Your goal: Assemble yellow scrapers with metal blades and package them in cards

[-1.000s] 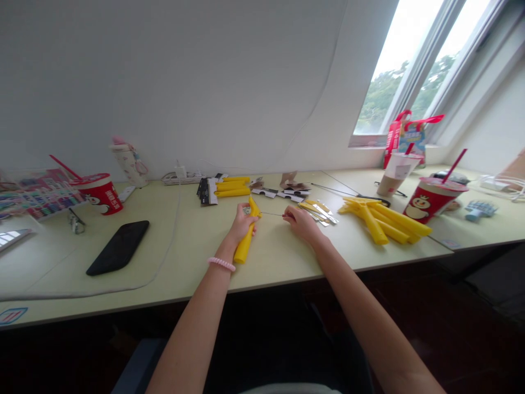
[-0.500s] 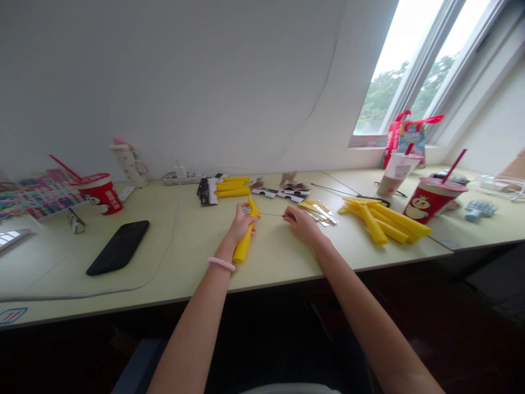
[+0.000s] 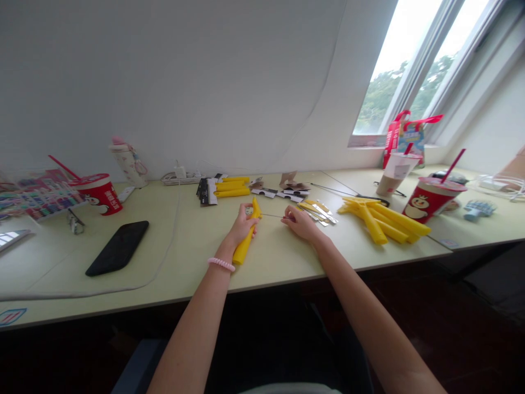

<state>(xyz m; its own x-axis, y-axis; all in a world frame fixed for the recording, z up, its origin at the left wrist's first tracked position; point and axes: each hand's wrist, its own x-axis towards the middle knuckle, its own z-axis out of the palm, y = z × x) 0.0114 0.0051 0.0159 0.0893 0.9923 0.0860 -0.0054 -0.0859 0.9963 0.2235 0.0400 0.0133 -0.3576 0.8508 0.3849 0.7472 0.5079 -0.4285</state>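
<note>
My left hand (image 3: 241, 225) is closed around a yellow plastic scraper handle (image 3: 243, 249), its tubular grip slanting toward the table's front edge. My right hand (image 3: 296, 221) pinches a thin screwdriver (image 3: 271, 215), most of whose handle the fingers hide. The slim metal shaft runs left to the head of the yellow handle; whether the tip sits in a screw is too small to tell. Just beyond my right hand lie flat metal and yellow strips (image 3: 318, 212). More T-shaped yellow scraper handles (image 3: 373, 220) are piled to the right.
Yellow handles with black-and-white packaging (image 3: 230, 189) and opened cardboard pieces (image 3: 289, 187) lie toward the wall. A black phone (image 3: 118, 248) is on the left, near a white cable (image 3: 167, 249). Red cups (image 3: 430, 200) (image 3: 102, 197) stand at both sides. A long dark rod (image 3: 334, 190) lies behind.
The head of the yellow handle has turned slightly in my left hand. My right hand and the screwdriver stay in nearly the same place.
</note>
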